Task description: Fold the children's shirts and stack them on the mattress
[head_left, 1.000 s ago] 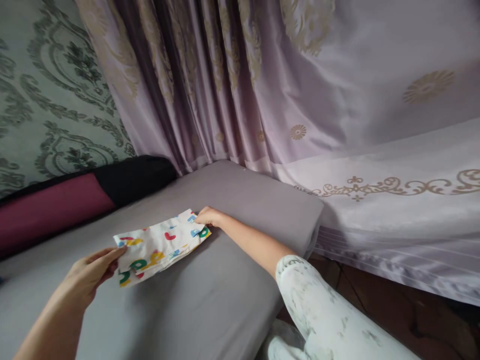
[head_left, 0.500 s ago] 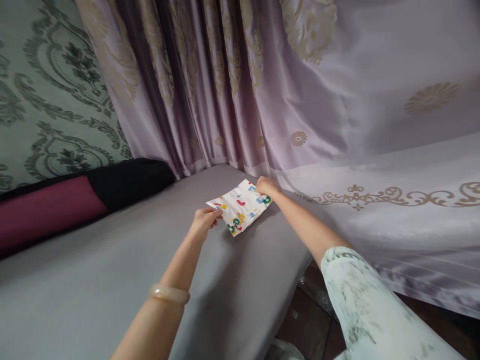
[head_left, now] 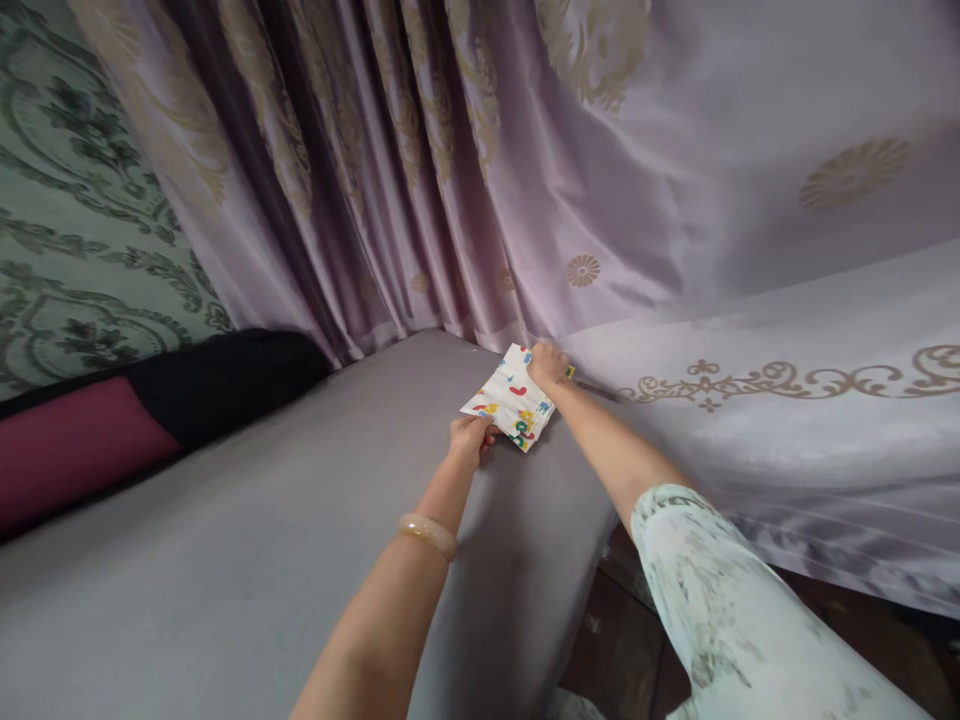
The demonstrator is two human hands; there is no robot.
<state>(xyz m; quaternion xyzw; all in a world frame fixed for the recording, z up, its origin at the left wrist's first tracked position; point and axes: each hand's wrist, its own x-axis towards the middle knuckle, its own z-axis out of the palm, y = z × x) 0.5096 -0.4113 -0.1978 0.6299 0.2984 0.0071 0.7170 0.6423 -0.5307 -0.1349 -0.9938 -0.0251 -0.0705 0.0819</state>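
Observation:
A folded white cloth (head_left: 510, 397) with a colourful printed pattern is held between my two hands, just over the far right corner of the grey bed surface (head_left: 262, 520). My left hand (head_left: 474, 436) pinches its near left edge, thumb on top. Closed over its right side is my right hand (head_left: 548, 366), with the fingertips partly hidden. Several layers show along the cloth's lower right edge. Its underside is out of sight, so I cannot tell whether it touches the bed.
Behind the bed hang purple curtains (head_left: 517, 200) with gold patterns, reaching down along the right side. A black and maroon cushion (head_left: 240, 385) lies against the patterned wall (head_left: 82, 220) at the left. Dark floor (head_left: 619, 640) shows below the bed's right edge.
My left hand has moved right, nearer my right hand, and the cloth between them has shifted right and looks narrower. My right hand now covers more of it. The view has turned slightly.

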